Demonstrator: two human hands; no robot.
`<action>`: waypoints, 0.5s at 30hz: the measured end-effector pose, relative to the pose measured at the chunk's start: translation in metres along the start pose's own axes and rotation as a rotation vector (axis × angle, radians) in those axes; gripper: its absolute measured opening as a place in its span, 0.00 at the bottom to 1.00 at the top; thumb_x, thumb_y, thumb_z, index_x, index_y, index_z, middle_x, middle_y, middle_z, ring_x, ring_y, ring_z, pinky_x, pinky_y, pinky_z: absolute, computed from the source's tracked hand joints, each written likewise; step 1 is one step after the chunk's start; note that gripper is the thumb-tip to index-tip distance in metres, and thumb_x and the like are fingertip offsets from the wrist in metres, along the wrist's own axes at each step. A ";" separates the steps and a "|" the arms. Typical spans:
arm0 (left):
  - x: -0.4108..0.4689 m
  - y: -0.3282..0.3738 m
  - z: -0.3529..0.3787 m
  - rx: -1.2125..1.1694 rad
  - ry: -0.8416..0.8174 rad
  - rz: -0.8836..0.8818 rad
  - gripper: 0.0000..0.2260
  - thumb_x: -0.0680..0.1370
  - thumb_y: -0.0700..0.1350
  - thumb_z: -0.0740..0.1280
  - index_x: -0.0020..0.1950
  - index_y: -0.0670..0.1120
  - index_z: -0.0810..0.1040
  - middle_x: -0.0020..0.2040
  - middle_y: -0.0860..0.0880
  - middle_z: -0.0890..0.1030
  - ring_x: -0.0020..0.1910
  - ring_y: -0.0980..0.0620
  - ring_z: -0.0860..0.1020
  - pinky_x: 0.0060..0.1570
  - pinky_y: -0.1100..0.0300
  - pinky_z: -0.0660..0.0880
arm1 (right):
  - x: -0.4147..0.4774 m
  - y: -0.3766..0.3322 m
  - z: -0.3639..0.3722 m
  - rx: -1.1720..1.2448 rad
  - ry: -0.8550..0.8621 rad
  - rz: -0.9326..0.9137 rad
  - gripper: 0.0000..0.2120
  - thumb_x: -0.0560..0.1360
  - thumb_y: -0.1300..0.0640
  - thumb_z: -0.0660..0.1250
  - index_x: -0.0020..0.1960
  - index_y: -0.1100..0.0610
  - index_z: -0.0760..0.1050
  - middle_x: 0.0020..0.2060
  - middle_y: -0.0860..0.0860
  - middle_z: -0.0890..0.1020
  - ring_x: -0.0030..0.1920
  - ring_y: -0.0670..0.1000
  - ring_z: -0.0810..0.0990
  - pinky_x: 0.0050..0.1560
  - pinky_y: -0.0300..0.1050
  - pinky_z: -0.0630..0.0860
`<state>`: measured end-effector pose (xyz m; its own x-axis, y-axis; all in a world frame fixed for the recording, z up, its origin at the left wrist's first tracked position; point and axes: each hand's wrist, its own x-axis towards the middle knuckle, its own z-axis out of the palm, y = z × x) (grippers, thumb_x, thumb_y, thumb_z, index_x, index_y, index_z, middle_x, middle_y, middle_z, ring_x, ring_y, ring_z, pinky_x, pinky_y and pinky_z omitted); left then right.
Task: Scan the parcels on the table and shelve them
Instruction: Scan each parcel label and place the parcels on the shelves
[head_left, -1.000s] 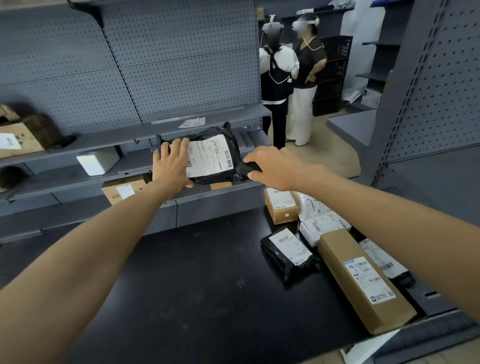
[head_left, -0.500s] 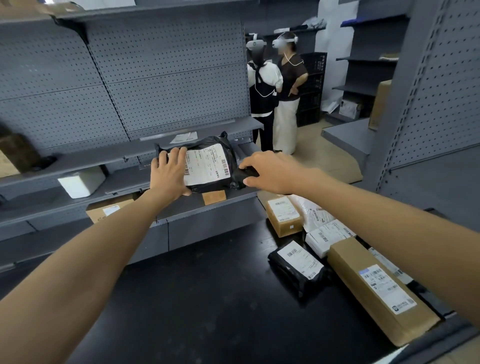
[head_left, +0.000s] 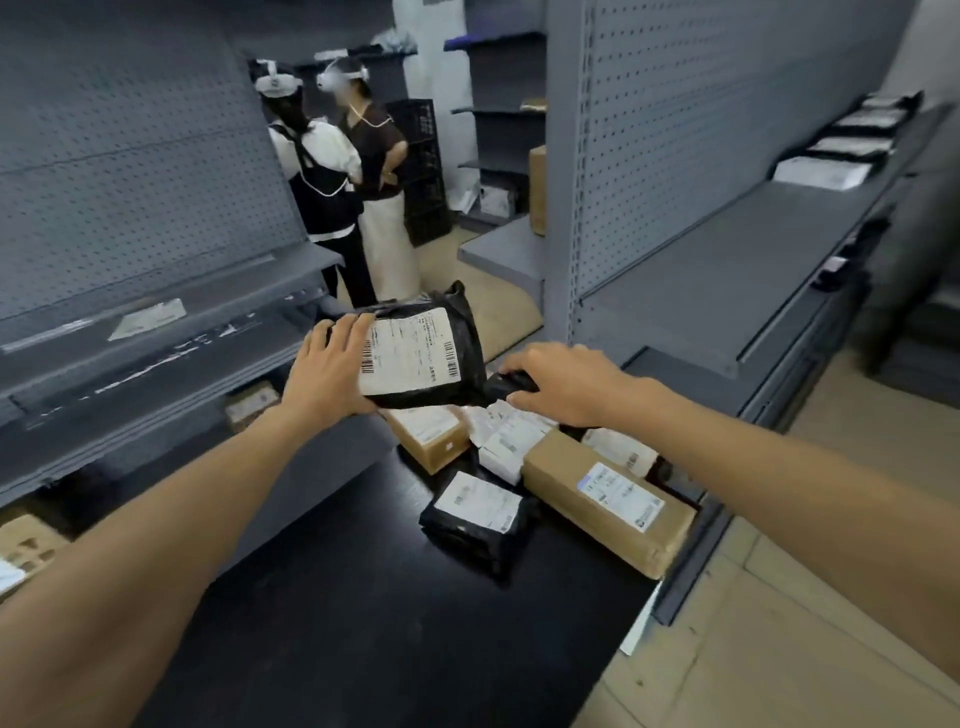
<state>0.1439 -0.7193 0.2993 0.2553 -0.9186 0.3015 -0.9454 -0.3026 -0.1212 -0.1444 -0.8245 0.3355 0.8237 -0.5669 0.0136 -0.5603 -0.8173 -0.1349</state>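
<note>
Half a second ago I held the black plastic mailer bag with the white label (head_left: 421, 358) in front of the grey perforated-back shelving (head_left: 156, 338), which now stands at 10 o'clock. Now my view has swung to the right and the bag hangs clear of that shelf edge, at 12 o'clock, above the far end of the parcel pile. The pile itself lies as it did.

The black table (head_left: 363, 597) runs away from me, and its widest stretch of bare top is at 7 o'clock. At 1 o'clock the long brown cardboard box (head_left: 608, 504) lies along the table's right edge, its near end at the corner. Beside it on the left sit the small black bagged parcel (head_left: 475, 514), the white soft parcels (head_left: 506, 441) and the small brown cardboard box (head_left: 431, 436), all touching or overlapping. The second grey shelf unit (head_left: 727, 270) rises at 2 o'clock, with its upright post close behind the pile. Between the two units an aisle opens at 12 o'clock, where two people in headsets (head_left: 337, 171) stand well beyond the bag.

My left hand (head_left: 324, 374) grips the bag's left end, with the fingers spread flat over the top face and reaching the label's edge. My right hand (head_left: 566, 384) is curled over the black handheld scanner (head_left: 511, 385). The scanner's front end sits at the bag's lower right corner, and I cannot tell whether they touch.
</note>
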 end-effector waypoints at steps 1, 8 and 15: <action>0.011 0.015 -0.003 -0.024 0.016 0.035 0.54 0.61 0.55 0.81 0.79 0.44 0.53 0.75 0.43 0.61 0.72 0.36 0.59 0.73 0.41 0.57 | -0.011 0.014 -0.004 -0.007 0.003 0.040 0.19 0.80 0.46 0.63 0.70 0.48 0.72 0.63 0.54 0.78 0.59 0.61 0.78 0.57 0.59 0.76; 0.079 0.135 -0.041 -0.053 0.086 0.279 0.53 0.60 0.55 0.80 0.77 0.43 0.56 0.73 0.42 0.64 0.69 0.36 0.62 0.70 0.40 0.63 | -0.091 0.110 -0.040 -0.012 0.084 0.265 0.17 0.82 0.46 0.62 0.69 0.49 0.73 0.62 0.52 0.78 0.58 0.60 0.78 0.54 0.57 0.77; 0.119 0.279 -0.080 -0.092 0.223 0.431 0.52 0.60 0.56 0.80 0.76 0.40 0.59 0.70 0.40 0.67 0.65 0.36 0.65 0.68 0.40 0.65 | -0.196 0.204 -0.066 -0.009 0.141 0.421 0.19 0.81 0.45 0.63 0.70 0.48 0.73 0.62 0.52 0.77 0.59 0.60 0.78 0.57 0.59 0.76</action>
<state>-0.1057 -0.8927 0.3771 -0.2033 -0.8755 0.4384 -0.9719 0.1261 -0.1990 -0.4258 -0.8873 0.3703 0.5036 -0.8588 0.0943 -0.8457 -0.5123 -0.1493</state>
